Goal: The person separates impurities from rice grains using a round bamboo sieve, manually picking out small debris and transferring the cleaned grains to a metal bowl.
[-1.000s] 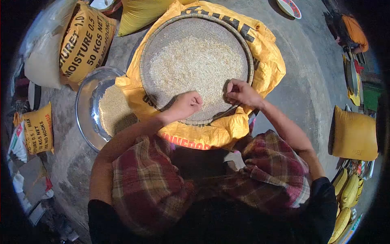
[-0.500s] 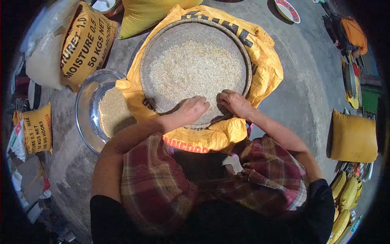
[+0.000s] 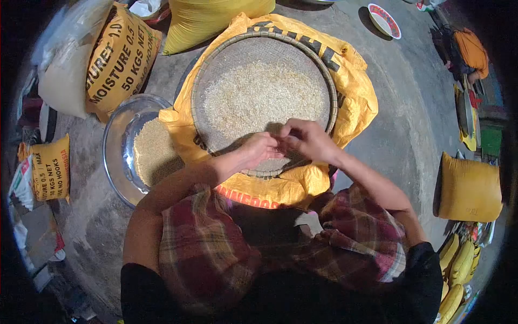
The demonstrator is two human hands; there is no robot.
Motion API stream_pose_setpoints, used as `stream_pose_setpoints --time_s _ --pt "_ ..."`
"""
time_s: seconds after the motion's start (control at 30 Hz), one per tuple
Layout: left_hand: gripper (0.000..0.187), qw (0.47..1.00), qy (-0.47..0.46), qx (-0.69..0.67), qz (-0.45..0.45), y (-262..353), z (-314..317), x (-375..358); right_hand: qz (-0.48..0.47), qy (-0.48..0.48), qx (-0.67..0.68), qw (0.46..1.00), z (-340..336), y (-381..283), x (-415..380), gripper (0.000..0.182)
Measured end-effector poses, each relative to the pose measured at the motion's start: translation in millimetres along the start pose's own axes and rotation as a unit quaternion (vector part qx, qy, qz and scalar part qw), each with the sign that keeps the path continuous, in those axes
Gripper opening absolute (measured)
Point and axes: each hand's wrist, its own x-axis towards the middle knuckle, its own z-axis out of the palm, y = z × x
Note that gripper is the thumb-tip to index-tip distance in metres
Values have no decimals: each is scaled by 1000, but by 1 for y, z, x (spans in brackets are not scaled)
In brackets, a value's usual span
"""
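A round woven winnowing tray (image 3: pixel 232 54) with a bamboo rim holds a spread layer of pale grain (image 3: pixel 264 92). Beneath it lies a yellow-orange woven sack (image 3: pixel 357 89). Both of my hands meet over the near part of the tray. My left hand (image 3: pixel 260 150) has its fingers curled together. Touching or almost touching it, my right hand (image 3: pixel 308 141) has its thumb and fingers drawn into a pinch. Anything between the fingers is too small to make out. On the left stands a steel basin (image 3: pixel 114 148) with browner grain (image 3: pixel 154 143) inside.
Printed yellow sacks (image 3: pixel 121 65) stand at the upper left, and another yellow sack (image 3: pixel 216 21) sits beyond the tray. A patterned bowl (image 3: pixel 386 22) rests on the concrete floor (image 3: pixel 402 108). At right are a full yellow sack (image 3: pixel 469 186) and bananas (image 3: pixel 461 262).
My right hand has lifted from the grain near the rim and moved left to my left hand. The two hands were apart before. The view has shifted slightly.
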Motion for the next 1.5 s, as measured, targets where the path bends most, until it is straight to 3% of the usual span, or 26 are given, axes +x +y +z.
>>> stream_pose_setpoints --time_s 0.07,0.17,0.23,0.27,0.3,0.4,0.47,0.5,0.53,0.6,0.63,0.7,0.73,0.8,0.83,0.9,0.97,1.03,1.1,1.17,1.23,1.27,1.33,1.5 --pt "22 978 -9 -197 -68 9 4 -5 -83 -15 -77 993 6 -31 5 20" --pt "29 974 3 -215 -69 14 -1 -11 -90 -37 -105 990 15 -40 10 25" --pt "26 972 18 -229 -44 25 0 -20 -170 22 -92 981 10 -37 16 23" --pt "25 980 27 -190 -45 32 -6 -25 -85 9 -131 988 2 -37 20 19" --pt "23 986 37 -153 -47 37 -14 -29 -91 60 -113 988 -5 -30 25 12" --pt "28 990 -124 -32 58 66 -62 -61 -31 149 -143 978 -32 13 44 10" --pt "33 976 -73 187 88 103 -80 -108 36 178 -165 969 -55 31 52 11" --pt "35 981 -59 167 72 113 -93 -129 25 202 -180 962 -63 38 55 12" --pt "33 951 76 193 231 123 -53 -182 15 226 -198 954 -72 52 58 12" --pt "33 989 120 56 62 116 -127 -184 5 248 -215 945 -77 63 70 13" --pt "33 989 121 55 61 110 -148 -191 28 238 -236 942 -80 61 75 14" --pt "34 929 175 323 -41 103 -169 -200 52 227 -258 938 -80 62 82 14" --pt "34 929 175 322 -40 96 -169 -200 26 216 -275 937 -75 65 87 15" --pt "36 826 304 462 -104 80 -164 -200 -24 206 -283 937 -66 69 97 16" --pt "36 827 302 463 -101 75 -173 -197 -24 207 -286 935 -63 65 101 16" --pt "34 720 315 617 49 72 -183 -193 -8 169 -215 962 -59 57 108 16" --pt "25 752 309 581 42 90 -181 -187 -31 179 -225 957 -58 57 114 14" --pt "16 686 341 586 262 108 -153 -181 -16 178 -268 947 -56 58 118 13" --pt "13 660 289 578 385 126 -120 -161 -26 162 -291 942 -55 62 122 13" --pt "9 604 238 631 425 133 -96 -140 -23 171 -240 955 -51 58 120 15" --pt "10 764 218 489 359 112 -100 -100 21 159 -208 965 -53 48 117 15" --pt "10 765 220 487 359 100 -97 -87 67 151 -176 970 -54 45 116 15" --pt "15 757 236 555 251 83 -92 -66 66 149 -157 974 -55 51 113 15" --pt "18 725 255 587 255 59 -89 -49 69 91 -154 981 -56 52 110 14"
